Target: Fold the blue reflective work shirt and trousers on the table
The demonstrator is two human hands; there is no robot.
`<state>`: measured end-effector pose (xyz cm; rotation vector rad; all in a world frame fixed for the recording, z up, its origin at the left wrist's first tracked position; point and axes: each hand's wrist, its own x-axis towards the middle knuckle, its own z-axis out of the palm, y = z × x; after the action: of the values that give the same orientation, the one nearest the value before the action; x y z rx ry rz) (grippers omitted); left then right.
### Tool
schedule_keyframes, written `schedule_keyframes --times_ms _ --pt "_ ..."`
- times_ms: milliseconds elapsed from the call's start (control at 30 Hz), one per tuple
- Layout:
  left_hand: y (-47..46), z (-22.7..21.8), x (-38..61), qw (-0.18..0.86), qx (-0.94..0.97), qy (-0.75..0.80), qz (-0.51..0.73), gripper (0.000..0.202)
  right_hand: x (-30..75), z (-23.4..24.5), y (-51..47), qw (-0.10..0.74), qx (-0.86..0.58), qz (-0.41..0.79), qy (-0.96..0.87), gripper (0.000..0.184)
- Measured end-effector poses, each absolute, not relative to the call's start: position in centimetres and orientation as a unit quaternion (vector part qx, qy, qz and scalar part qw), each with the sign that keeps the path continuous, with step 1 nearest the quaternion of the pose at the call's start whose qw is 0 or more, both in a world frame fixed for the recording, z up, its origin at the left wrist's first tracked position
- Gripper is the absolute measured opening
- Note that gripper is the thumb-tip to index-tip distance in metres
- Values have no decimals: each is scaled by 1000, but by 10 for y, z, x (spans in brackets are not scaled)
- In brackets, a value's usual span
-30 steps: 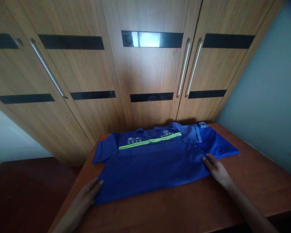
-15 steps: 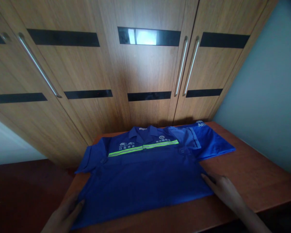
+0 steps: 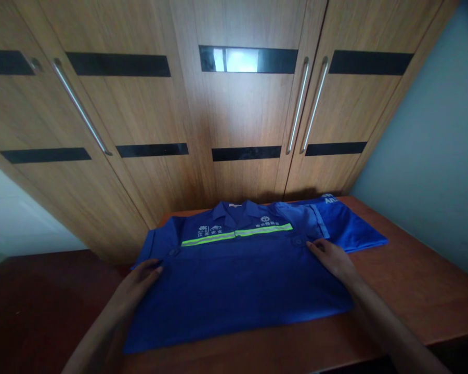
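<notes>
A dark blue short-sleeved work shirt [image 3: 234, 291] lies front up, with a collar, white print and a yellow-green reflective stripe across the chest. Its lower edge runs along the near side of the wooden surface. My left hand [image 3: 142, 280] is at the shirt's left side, just below the sleeve, thumb and fingers closed on the cloth edge. On the opposite side, my right hand [image 3: 333, 259] pinches the shirt's edge below the other sleeve. Some fingertips of both hands are hidden by the fabric.
A brighter blue folded garment [image 3: 354, 231] with white lettering lies at the right, partly under the shirt's sleeve. Behind the reddish-brown wooden surface [image 3: 405, 283] stands a wooden wardrobe [image 3: 242, 114] with metal handles. A pale wall [image 3: 432, 171] borders the right side.
Both hands have moved up the shirt's sides, from near its lower edge to just below the sleeves. The shirt stays spread out, and the view has shifted slightly.
</notes>
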<state>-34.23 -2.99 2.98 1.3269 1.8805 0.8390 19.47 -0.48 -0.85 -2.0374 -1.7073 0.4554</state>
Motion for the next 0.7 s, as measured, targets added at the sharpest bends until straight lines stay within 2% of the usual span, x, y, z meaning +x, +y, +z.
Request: schedule_keyframes --times_ms 133,233,333,500,633,700 --pt "-14 26 -329 406 472 691 367 65 190 -11 6 225 -725 130 -637 34" --pt "-10 18 -333 390 510 668 377 57 196 -10 9 246 -692 118 -669 32" --pt "-11 11 -340 283 601 669 333 46 202 -11 10 235 -691 95 -677 32" --pt "-17 13 -335 115 689 681 222 46 190 -9 0 105 -730 1 -675 27" --pt "-6 26 -348 31 638 741 208 54 164 2 -9 151 -700 -123 -687 29" --pt "12 30 -365 2 609 760 226 59 146 6 -11 190 -657 -133 -717 30"
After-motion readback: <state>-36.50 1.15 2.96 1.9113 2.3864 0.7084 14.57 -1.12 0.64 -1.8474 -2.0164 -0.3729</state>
